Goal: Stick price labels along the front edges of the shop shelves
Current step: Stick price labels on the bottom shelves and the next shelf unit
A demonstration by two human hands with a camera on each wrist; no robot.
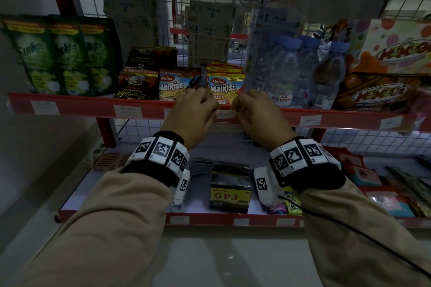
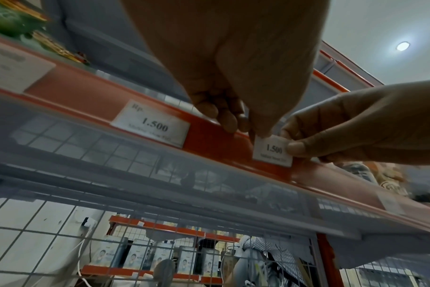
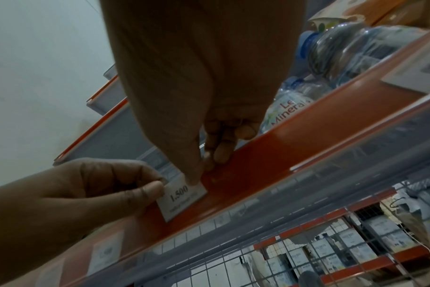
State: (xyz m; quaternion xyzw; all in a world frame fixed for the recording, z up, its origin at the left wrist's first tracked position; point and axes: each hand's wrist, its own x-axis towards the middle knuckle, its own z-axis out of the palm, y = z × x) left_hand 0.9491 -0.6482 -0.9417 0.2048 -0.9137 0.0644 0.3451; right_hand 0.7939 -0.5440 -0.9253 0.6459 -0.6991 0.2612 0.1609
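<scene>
A small white price label (image 1: pixel 227 114) printed 1.500 lies against the red front edge (image 1: pixel 93 107) of the upper shelf, below the Malkist packs. My left hand (image 1: pixel 213 109) pinches its left end and my right hand (image 1: pixel 238 110) pinches its right end. In the left wrist view the label (image 2: pixel 270 150) sits flat on the red strip (image 2: pixel 209 134), with the left hand (image 2: pixel 248 128) at its upper corner and the right hand (image 2: pixel 292 141) on its right end. In the right wrist view the right hand (image 3: pixel 204 167) has its thumb on the label (image 3: pixel 182 198), and the left hand (image 3: pixel 157 185) grips the other end.
Other labels (image 1: pixel 127 110) (image 1: pixel 310 120) sit along the same edge. The shelf carries Sunlight pouches (image 1: pixel 58 53), Malkist packs (image 1: pixel 225 86), Le Minerale bottles (image 1: pixel 291 72) and Momogi boxes (image 1: pixel 384 65). A lower shelf holds a GPJ pack (image 1: pixel 229 191). Wire mesh backs the rack.
</scene>
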